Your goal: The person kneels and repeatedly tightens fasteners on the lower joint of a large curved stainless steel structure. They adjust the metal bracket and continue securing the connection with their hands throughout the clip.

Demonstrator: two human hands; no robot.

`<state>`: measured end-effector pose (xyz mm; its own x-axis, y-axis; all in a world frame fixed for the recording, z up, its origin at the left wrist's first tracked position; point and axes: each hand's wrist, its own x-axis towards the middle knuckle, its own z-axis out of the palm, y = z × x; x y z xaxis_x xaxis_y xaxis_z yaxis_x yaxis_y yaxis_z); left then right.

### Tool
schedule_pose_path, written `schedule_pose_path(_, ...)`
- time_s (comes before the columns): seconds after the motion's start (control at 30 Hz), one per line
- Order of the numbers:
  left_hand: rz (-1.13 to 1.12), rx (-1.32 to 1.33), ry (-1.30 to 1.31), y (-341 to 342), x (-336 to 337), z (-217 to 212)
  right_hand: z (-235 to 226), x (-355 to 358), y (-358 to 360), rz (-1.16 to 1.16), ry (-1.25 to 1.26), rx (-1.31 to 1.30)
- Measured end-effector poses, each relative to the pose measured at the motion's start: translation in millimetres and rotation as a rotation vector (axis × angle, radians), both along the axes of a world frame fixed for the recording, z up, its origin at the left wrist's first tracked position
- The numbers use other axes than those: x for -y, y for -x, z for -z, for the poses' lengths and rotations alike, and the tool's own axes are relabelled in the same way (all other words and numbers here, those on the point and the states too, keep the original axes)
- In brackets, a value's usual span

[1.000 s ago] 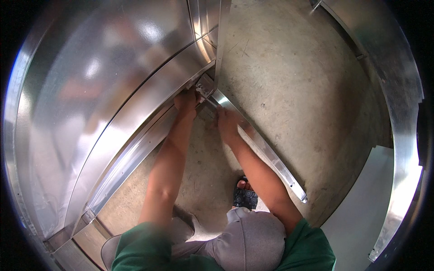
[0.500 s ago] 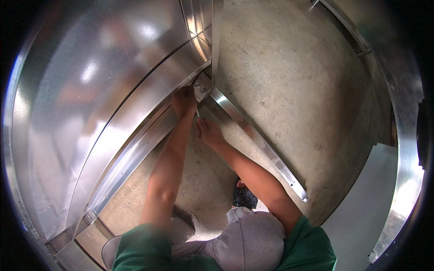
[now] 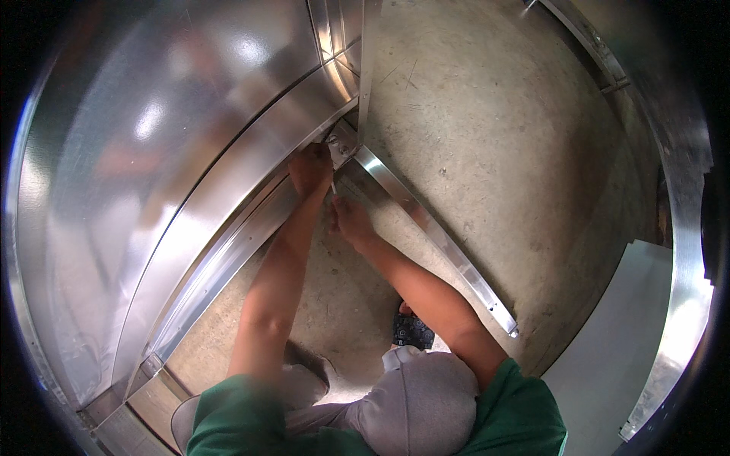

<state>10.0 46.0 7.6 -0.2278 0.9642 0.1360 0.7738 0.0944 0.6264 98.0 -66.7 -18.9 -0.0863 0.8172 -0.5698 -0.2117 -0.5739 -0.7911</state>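
Note:
At the lower corner of a shiny metal cabinet frame, my left hand (image 3: 310, 169) is closed beside a metal corner plate (image 3: 344, 141). What its fingers hold is hidden behind the hand. Just nearer to me, my right hand (image 3: 351, 218) is closed around the lower end of a thin, pale metal rod (image 3: 333, 187). The rod points up toward the left hand, and its upper end cannot be seen. From the corner a metal rail (image 3: 433, 233) runs out over the floor to the right. Another metal rail (image 3: 228, 277) lies under my left forearm.
A large reflective metal panel (image 3: 152, 175) rises along the left. The concrete floor (image 3: 487, 152) stretches to the right. A pale flat sheet (image 3: 620, 327) and a curved-looking metal edge (image 3: 680, 319) are at the far right. My sandalled foot (image 3: 411, 328) is near the right rail.
The view has shifted very slightly. Both hands keep nearly the same place and grip at the corner, with the rod still between them.

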Motion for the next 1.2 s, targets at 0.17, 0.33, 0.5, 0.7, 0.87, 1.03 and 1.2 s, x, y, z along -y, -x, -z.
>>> schedule_pose_path(0.17,0.029,-0.084,0.04,1,-8,7,-11,-3,-22,0.106,-0.012,0.008)
schedule_pose_path(0.33,-0.091,0.062,0.163,-2,-18,32,-32,-37,-69,0.192,-0.241,0.34)
schedule_pose_path(0.5,-0.24,0.241,0.095,-7,-21,44,-27,-44,-74,0.122,-0.217,0.409)
schedule_pose_path(0.7,-0.13,0.024,0.193,-1,-26,36,-23,-20,-58,0.183,-0.208,0.242)
schedule_pose_path(0.87,-0.136,0.001,0.08,-3,-26,27,-39,-33,-68,0.132,-0.256,0.262)
schedule_pose_path(1.03,-0.355,0.811,0.256,-14,-25,17,-49,-57,-74,0.129,-0.388,0.368)
schedule_pose_path(1.2,-0.459,1.179,0.355,-12,-27,13,-54,-82,-74,0.105,-0.536,0.675)
